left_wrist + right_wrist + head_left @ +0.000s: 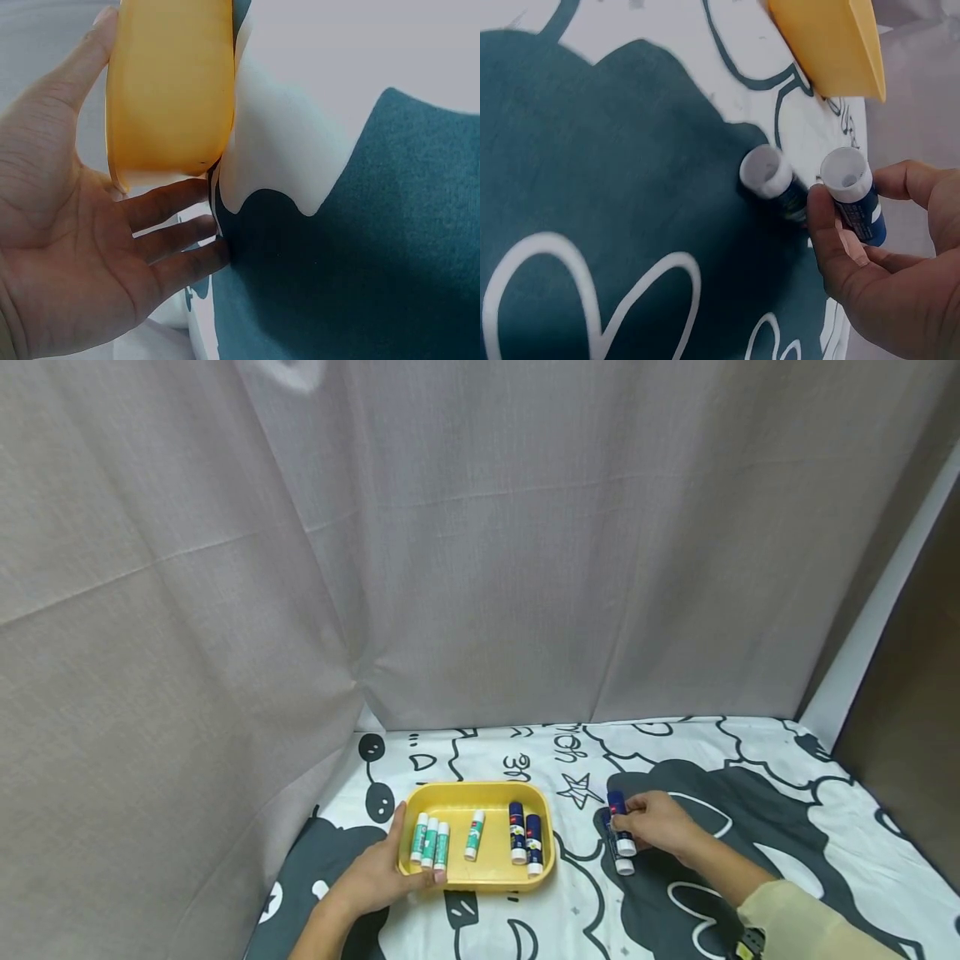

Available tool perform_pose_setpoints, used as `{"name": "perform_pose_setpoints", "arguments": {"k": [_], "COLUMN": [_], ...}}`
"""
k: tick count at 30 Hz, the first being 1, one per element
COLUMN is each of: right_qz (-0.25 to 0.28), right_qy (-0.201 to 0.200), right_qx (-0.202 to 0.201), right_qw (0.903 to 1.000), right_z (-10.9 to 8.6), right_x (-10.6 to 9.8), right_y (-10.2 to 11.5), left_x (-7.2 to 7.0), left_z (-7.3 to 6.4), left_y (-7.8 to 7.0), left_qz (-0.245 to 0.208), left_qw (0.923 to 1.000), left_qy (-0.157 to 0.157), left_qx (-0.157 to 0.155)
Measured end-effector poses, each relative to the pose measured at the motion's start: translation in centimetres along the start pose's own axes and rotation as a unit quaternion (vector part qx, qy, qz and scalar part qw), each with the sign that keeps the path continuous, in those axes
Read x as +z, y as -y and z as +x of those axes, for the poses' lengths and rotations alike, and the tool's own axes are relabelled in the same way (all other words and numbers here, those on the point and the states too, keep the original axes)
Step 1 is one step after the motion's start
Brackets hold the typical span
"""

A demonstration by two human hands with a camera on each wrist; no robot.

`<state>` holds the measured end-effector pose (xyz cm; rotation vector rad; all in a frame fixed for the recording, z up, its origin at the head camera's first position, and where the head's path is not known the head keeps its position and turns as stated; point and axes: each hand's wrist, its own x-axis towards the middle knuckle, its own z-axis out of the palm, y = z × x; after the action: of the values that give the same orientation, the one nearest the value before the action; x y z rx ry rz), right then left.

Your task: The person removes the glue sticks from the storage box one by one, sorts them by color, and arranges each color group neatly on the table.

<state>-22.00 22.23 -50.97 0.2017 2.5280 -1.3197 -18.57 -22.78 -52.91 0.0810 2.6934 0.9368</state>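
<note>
My left hand [375,872] holds a shallow yellow tray [480,887] at its near left corner, thumb along the near side and a finger by the left rim. In the left wrist view the other fingers [176,238] reach down to the cloth. To the right of the tray, my right hand [660,822] pinches a dark blue glue stick [864,214] with a white end between thumb and fingers. Another blue glue stick [622,864] lies right beside it on the cloth. Inside the tray are several green-and-white glue sticks [430,843] at left and two blue glue sticks [517,833] at right.
A white cloth [585,910] with dark grey cartoon shapes covers the surface. Grey curtain fabric [480,568] hangs behind and to the left. A dark brown panel [915,693] stands at the right edge.
</note>
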Motion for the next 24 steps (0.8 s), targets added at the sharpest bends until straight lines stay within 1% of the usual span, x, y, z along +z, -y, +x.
{"name": "perform_pose_setpoints", "arguments": {"k": [5,12,15,20,24], "right_qz": [0.004,0.003,0.003,-0.001,-0.015], "right_qy": [-0.008,-0.012,-0.011,-0.012,-0.016], "right_qx": [0.001,0.002,0.005,0.011,0.006], "right_qw": [1.0000,0.9999,0.9999,0.9999,0.9997], "right_z": [-0.3,-0.7,-0.7,-0.9,-1.0], "right_x": [-0.7,-1.3,-1.5,-1.7,-1.9], "right_y": [-0.4,-0.9,-1.4,-2.3,-2.9], "left_x": [-0.1,0.0,0.0,0.1,0.2], "left_z": [0.0,0.1,0.1,0.1,0.2], "left_y": [-0.1,-0.1,-0.1,-0.1,-0.1], "left_qz": [0.003,0.011,0.015,0.016,0.017], "left_qw": [1.0000,0.9999,0.9999,0.9998,0.9998], "left_qy": [0.000,-0.002,-0.003,-0.005,-0.003], "left_qx": [-0.006,-0.004,-0.001,-0.005,-0.009]}}
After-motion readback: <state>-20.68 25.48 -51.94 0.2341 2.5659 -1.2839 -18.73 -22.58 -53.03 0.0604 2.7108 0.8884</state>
